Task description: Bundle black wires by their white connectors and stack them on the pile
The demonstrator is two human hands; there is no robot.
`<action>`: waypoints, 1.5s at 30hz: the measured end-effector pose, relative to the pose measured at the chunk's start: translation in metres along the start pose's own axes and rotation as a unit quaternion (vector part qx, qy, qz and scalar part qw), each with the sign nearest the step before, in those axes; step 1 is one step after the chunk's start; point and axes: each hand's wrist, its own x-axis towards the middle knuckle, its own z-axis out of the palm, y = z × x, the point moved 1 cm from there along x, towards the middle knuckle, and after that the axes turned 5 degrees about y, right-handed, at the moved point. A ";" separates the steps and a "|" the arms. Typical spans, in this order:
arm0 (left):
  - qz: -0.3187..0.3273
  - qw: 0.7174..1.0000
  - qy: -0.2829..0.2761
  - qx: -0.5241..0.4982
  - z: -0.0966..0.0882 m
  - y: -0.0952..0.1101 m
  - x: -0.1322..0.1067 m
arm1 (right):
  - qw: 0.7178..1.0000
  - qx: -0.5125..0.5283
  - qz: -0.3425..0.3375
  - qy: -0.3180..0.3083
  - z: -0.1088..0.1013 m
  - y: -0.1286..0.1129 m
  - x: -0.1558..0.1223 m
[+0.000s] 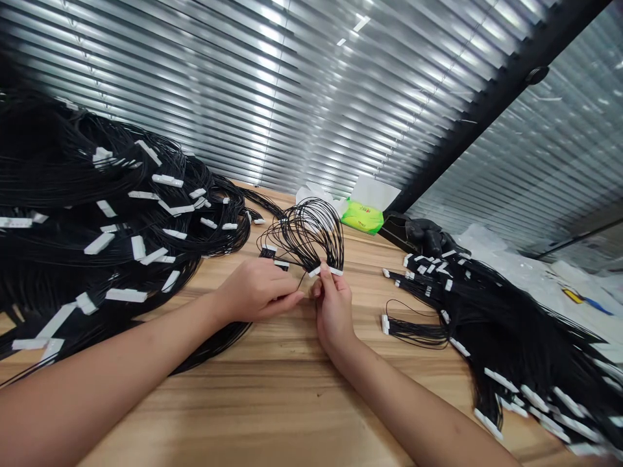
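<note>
far left of the green pack (363, 216), a black cable heap (97, 194) lies on the wooden table (292, 395). nearer the pack, the left hand (263, 288) bends its fingers beside a thin wire; i cannot tell if they pinch it. in front of the pack, to its left, the black harness (335, 237) shows many thin wires in round loops; the right hand (335, 305) grasps its white connector end (335, 271). a white sheet (376, 192) stands at the pack's upper edge.

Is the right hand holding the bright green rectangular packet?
No, the right hand pinches a small white rectangular connector on looped black wires.
</note>
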 end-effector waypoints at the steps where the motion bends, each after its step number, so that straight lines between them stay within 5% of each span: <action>1: -0.038 0.999 -0.003 -0.002 0.001 -0.001 -0.001 | 1.000 0.002 0.000 0.000 0.000 0.000 0.000; 6: -0.269 0.963 -0.020 -0.023 0.003 -0.008 -0.003 | 1.000 -0.004 0.001 0.002 0.000 0.000 0.001; 10: -0.350 0.936 -0.007 -0.037 0.003 -0.012 -0.002 | 1.000 -0.009 -0.001 -0.001 0.000 0.000 0.000; 22: -0.242 0.970 -0.005 0.029 0.003 -0.009 -0.001 | 0.999 -0.034 -0.014 -0.011 0.001 -0.001 -0.001; 36: -0.329 0.942 -0.057 -0.032 0.005 -0.011 0.000 | 0.999 -0.048 -0.006 -0.006 0.001 0.000 -0.001; 45: -0.203 0.978 0.005 0.051 -0.001 -0.006 0.005 | 1.000 -0.022 -0.013 -0.003 0.002 -0.002 0.000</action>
